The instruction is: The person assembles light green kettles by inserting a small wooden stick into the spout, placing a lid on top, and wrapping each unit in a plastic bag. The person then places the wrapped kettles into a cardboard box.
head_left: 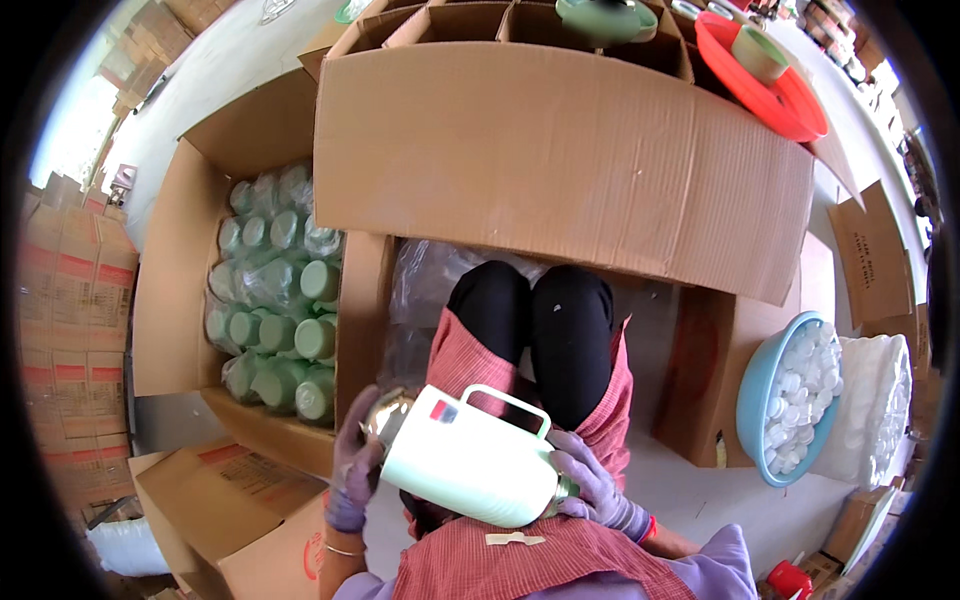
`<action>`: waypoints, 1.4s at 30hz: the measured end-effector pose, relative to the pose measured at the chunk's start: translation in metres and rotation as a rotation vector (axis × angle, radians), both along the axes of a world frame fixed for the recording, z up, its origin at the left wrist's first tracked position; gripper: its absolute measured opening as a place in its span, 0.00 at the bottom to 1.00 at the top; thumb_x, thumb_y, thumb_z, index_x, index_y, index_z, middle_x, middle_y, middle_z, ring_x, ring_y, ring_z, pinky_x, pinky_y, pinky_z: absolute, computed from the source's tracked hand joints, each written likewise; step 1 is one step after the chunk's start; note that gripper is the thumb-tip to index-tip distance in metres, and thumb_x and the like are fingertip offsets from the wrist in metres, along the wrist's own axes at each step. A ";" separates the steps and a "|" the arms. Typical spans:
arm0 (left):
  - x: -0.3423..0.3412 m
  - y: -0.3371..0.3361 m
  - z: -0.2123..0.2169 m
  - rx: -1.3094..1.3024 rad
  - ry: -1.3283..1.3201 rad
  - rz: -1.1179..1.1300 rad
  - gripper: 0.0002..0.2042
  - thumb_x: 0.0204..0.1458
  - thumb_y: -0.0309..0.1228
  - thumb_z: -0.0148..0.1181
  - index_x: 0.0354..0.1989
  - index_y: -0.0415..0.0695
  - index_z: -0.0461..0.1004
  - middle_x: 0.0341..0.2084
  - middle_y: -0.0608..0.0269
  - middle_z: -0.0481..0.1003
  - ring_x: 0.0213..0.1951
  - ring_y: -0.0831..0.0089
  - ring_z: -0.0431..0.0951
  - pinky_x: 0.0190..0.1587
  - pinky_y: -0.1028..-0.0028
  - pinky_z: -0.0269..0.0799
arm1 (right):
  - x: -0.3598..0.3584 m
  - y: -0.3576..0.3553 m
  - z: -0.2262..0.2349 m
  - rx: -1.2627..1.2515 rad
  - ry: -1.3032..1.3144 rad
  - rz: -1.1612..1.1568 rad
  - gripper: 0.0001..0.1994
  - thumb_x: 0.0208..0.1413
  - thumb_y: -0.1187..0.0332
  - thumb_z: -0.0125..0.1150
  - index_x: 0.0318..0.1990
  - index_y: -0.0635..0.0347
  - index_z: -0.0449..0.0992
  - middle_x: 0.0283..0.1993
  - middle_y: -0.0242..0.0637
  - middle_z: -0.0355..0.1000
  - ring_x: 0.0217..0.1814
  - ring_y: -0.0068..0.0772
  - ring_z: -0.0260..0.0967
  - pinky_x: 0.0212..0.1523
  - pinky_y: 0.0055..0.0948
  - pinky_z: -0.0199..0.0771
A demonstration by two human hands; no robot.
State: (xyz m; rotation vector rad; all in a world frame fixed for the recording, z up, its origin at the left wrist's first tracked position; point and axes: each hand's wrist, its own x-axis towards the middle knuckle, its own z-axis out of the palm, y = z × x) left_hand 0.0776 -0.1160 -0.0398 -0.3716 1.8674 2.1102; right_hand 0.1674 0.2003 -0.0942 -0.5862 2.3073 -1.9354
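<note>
A pale mint-green thermos jug lies on its side across my lap, its looped handle turned away from me. From its left end bulges a shiny silver rounded liner. My left hand, in a greyish-purple glove, is closed against this silver end, with some fingers hidden behind it. At the other end, my gloved right hand grips around the narrower green neck. A small red-and-white label sits on the jug's side near the silver end.
On the left stands an open carton of several green containers in plastic wrap. A divided carton rises ahead, bearing a red tray. To the right, a blue basin holds white caps beside a wrapped white bundle.
</note>
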 end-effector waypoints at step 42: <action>0.007 -0.009 -0.109 -0.693 0.642 -0.310 0.42 0.46 0.34 0.72 0.69 0.44 0.55 0.66 0.56 0.60 0.67 0.64 0.61 0.68 0.63 0.57 | -0.161 -0.068 0.102 -0.370 0.170 0.214 0.42 0.44 0.62 0.74 0.67 0.62 0.58 0.63 0.45 0.63 0.65 0.44 0.60 0.65 0.38 0.60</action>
